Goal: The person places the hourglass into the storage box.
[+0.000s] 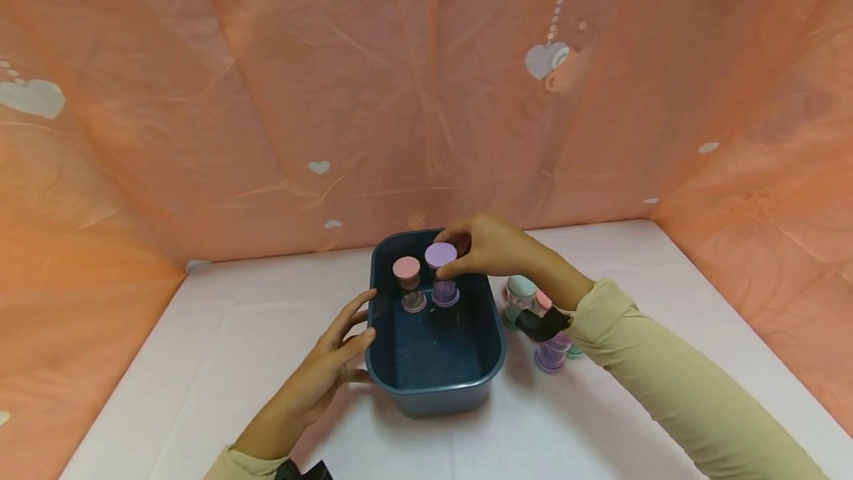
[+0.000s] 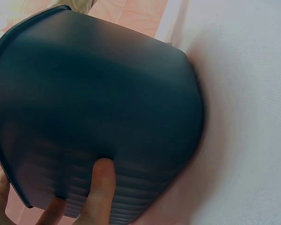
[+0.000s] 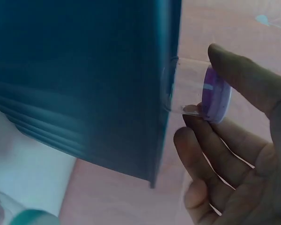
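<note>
My right hand pinches a purple-capped clear cylinder between thumb and fingers, upright at the far end of a dark blue plastic bin. In the right wrist view, the thumb presses the purple cap and fingertips meet it from the other side; the bin wall hides its lower end. Just left of it, a pink-capped clear cylinder stands inside the bin. My left hand rests against the bin's left side with fingers spread, and its fingertips touch the outer wall.
Several more capped cylinders in mint, pink and purple, one a mint-capped cylinder, stand right of the bin, partly behind the right wrist. A white cloth covers the table. Orange sheeting with white hearts rises behind and at both sides.
</note>
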### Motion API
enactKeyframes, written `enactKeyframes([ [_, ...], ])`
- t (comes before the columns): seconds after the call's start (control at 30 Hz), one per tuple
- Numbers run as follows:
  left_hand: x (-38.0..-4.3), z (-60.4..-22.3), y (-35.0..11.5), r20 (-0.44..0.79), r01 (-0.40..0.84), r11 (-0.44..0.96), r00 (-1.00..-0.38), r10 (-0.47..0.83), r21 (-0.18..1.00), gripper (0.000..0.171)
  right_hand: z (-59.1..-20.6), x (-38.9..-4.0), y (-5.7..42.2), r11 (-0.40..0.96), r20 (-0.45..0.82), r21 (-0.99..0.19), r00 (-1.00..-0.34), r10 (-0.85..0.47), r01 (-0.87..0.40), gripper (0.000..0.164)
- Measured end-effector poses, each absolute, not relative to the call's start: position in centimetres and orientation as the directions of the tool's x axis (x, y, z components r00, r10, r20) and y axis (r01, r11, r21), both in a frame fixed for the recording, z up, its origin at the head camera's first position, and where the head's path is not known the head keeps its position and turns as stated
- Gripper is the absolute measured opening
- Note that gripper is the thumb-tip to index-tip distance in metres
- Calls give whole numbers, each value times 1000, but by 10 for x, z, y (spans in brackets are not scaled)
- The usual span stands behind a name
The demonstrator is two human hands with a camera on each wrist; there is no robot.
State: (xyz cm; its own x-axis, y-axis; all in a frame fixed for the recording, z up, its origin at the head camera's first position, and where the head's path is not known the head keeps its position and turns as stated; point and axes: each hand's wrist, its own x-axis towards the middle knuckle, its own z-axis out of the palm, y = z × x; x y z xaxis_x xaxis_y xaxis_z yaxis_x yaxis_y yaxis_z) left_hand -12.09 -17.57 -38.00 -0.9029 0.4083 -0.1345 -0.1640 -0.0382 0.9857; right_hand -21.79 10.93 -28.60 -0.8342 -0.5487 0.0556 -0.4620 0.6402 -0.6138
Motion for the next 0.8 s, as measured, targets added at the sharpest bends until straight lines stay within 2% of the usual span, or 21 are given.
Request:
enactKeyframes([
  [0.3, -122, -381, -176, -143, -173, -40, -905, 401, 984, 58, -300, -226, 102, 664, 47, -574, -829, -557, -479, 47],
  [0.8, -120, -378, -173, -160, -189, -37, -906, 393, 981, 57, -323, -238, 90, 777, 7, -359, -834, -552, -518, 50],
])
